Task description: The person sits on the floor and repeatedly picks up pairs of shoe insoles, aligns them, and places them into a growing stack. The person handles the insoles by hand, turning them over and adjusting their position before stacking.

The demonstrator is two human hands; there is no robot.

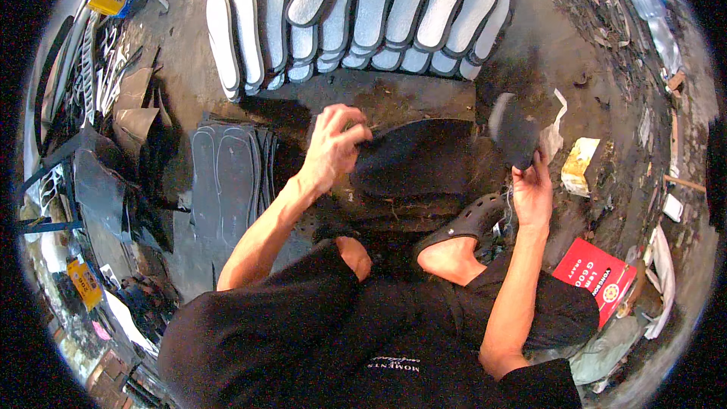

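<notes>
My right hand (533, 191) pinches the lower end of a dark sole-shaped piece (521, 135), which stands up from the fingers with a pale patch on its upper left edge. It is somewhat blurred. My left hand (335, 145) is closed with curled fingers, left of a flat black rounded piece (413, 160) lying on the ground before me. Whatever the left fingers hold, if anything, is hidden. Beyond both hands, rows of pale grey shoe soles (371, 11) with dark edges lie overlapping, one slantwise on top.
Dark sheets marked with sole outlines (229, 174) are stacked to the left, near scrap material (106, 174). A red box (592, 276) is at the lower right, with a stained paper piece (580, 167) above it. My clog (469, 221) is close by.
</notes>
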